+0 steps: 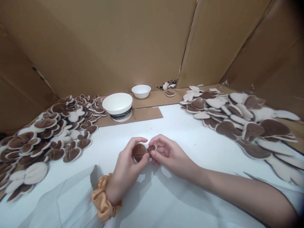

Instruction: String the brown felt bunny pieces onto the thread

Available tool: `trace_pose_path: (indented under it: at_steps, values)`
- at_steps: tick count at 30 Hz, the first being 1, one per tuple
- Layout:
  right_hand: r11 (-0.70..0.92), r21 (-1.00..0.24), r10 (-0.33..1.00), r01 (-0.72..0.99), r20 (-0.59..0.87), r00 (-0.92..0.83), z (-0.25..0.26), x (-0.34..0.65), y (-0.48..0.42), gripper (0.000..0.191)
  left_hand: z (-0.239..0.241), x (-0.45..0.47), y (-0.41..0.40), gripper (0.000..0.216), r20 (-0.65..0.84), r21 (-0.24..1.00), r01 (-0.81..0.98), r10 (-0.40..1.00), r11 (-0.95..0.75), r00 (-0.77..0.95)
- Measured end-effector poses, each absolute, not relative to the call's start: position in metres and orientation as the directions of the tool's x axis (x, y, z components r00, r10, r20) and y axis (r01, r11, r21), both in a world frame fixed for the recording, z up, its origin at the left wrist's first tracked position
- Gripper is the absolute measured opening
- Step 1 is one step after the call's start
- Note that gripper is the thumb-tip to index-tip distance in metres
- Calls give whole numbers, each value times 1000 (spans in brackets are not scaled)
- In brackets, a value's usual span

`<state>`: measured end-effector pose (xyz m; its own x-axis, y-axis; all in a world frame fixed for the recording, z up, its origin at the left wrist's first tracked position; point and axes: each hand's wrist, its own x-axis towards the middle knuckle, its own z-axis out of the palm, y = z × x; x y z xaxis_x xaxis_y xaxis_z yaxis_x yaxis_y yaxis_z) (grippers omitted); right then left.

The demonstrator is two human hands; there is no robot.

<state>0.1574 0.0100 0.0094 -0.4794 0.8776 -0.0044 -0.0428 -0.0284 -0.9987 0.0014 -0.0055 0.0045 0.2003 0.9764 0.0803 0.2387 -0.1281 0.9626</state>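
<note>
The left hand (124,161) pinches the round brown end of a small patch (139,152) between curved thumb and fingers; the right hand (169,155) pinches its narrower end, thumb on the near face. Both are clamped on the patch, which is held up just above the white table (175,118), in front of the person. The fingers hide the join between its two ends, so I cannot tell whether the patch is whole there.

It looks like plush with a pale edge, so it should be very light, soft and bendable, with little risk of slipping or breaking. The broad round end seems the best hold; the narrow neck probably twists most easily and wants only a gentle pinch.

Farther out, the left pile (57,154) has similar rounded, lobed pieces, and the right pile (253,148) longer, flatter-looking ones. Beyond the hands stand a large bowl (120,109) with dark strands around it and a small bowl (141,91), on cardboard (152,114).
</note>
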Motion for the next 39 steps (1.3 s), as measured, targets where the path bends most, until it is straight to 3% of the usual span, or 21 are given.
trace_pose_path:
  at_steps: [18, 32, 39]
  values:
    - [224, -950, 852, 216, 84, -516, 9, 160, 4, 19, 11, 4, -15, 37, 146, 783, 564, 960, -261, 241]
    - [117, -979, 876, 169, 21, -482, 9, 159, 6, 17, 11, 2, -12, 35, 192, 771, 554, 944, -315, 269]
    - [-34, -999, 889, 4, -33, -456, 6, 158, 8, 14, 9, -2, -7, 24, 310, 656, 615, 899, -437, 309]
